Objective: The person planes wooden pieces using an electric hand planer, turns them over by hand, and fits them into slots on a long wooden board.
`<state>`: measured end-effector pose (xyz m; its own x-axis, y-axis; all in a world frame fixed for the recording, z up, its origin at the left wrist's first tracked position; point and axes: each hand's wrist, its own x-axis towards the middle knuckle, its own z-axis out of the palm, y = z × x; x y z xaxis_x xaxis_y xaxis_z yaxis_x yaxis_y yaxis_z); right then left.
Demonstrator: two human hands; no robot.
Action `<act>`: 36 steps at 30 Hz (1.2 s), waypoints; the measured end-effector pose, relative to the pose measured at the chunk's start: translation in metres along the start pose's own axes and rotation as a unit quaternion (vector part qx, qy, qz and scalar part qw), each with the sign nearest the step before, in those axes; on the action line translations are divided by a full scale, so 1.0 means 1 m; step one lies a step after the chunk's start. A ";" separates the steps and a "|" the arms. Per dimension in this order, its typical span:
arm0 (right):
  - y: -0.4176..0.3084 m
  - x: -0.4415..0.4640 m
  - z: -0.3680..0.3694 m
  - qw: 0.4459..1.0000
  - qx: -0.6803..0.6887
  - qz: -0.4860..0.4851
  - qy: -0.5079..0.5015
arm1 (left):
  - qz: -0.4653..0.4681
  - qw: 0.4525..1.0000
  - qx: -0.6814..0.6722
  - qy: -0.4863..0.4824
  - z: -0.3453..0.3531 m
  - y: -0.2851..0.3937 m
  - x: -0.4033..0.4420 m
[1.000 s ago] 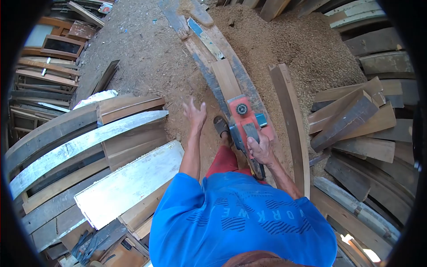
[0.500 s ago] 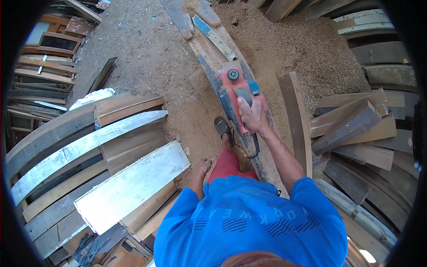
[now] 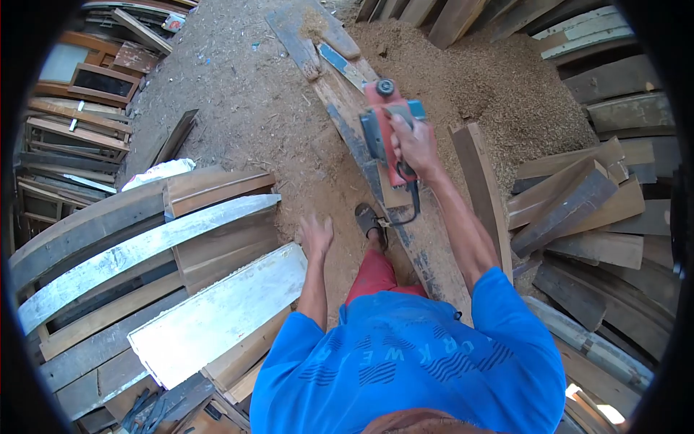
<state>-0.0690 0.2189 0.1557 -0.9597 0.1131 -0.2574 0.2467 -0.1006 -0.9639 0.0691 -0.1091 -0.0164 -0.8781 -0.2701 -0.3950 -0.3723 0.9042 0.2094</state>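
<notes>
The right hand [image 3: 413, 145] is closed around the handle of a red power planer [image 3: 387, 148] with a black round knob; the planer lies directly under the palm, extending far and left of it. The left hand [image 3: 315, 235], blurred, is held well to the left, fingers loosely extended. A pale wooden board [image 3: 395, 197] shows at the planer's near end, on a long, worn plank bench [image 3: 428, 242]. Brown wood shavings [image 3: 506, 87] are heaped far right; stacked timber boards [image 3: 607, 246] line the right, and a white rectangular panel [image 3: 224, 311] lies near left.
</notes>
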 end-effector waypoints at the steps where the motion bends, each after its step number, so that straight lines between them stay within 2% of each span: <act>1: 0.003 -0.015 -0.011 0.999 0.033 0.009 -0.008 | 0.045 0.995 -0.027 0.085 -0.010 0.022 0.019; 3: 0.006 -0.054 -0.029 1.000 0.007 0.027 0.011 | 0.177 0.964 -0.051 0.193 -0.025 0.078 0.072; 5: 0.005 -0.096 -0.044 0.999 -0.021 0.021 0.018 | 0.248 0.947 -0.086 0.183 -0.068 0.161 0.094; 7: 0.007 -0.131 -0.058 0.998 -0.025 0.045 0.026 | 0.306 0.943 -0.075 0.111 -0.087 0.234 0.123; 9: 0.012 -0.158 -0.069 0.997 -0.033 0.065 0.040 | 0.287 0.954 -0.003 0.090 -0.094 0.298 0.126; 12: 0.027 -0.189 -0.086 0.993 -0.040 0.106 0.041 | 0.248 0.968 0.020 -0.020 -0.073 0.334 0.136; 16: 0.040 -0.210 -0.097 0.988 -0.009 0.139 0.060 | 0.309 0.945 -0.019 0.106 -0.026 0.310 0.137; 22: 0.061 -0.225 -0.107 0.990 -0.040 0.127 0.039 | 0.300 0.949 0.013 0.100 -0.032 0.278 0.117; 25: 0.054 -0.238 -0.110 0.990 -0.074 0.119 0.013 | 0.272 0.950 0.020 0.149 -0.038 0.270 0.095; 28: 0.052 -0.253 -0.114 0.989 -0.099 0.105 0.001 | 0.185 0.960 -0.060 0.200 -0.030 0.260 0.052; 31: 0.061 -0.271 -0.118 0.986 -0.109 0.126 0.008 | 0.169 0.973 -0.093 0.128 -0.003 0.257 0.014; 36: 0.069 -0.290 -0.123 0.981 -0.089 0.173 0.019 | 0.243 0.956 -0.094 0.138 0.020 0.248 0.001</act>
<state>0.2428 0.3006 0.1552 -0.8100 0.1395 -0.5696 0.5789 0.0346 -0.8147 -0.0181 0.1215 0.0177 -0.9972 0.0661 0.0341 0.0743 0.8770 0.4748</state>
